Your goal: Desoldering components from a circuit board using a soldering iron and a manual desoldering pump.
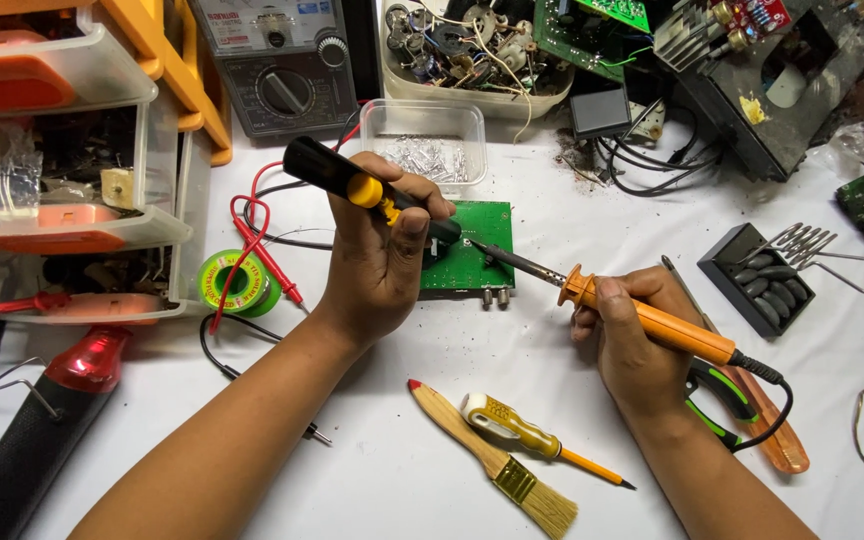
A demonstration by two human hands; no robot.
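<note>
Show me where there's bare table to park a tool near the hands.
Bare white table lies right of the orange soldering iron, below the black iron stand. A smaller patch sits between the left hand and right hand, above the wooden brush. The back edge and left drawers are crowded.

Illumination bright and even, from overhead. Shadows soft and short beneath the left hand (382,260) and right hand (632,340). White table (432,450) near overexposure, without hard glare. Focus sharp throughout; slight wide-angle stretching at frame edges.
</note>
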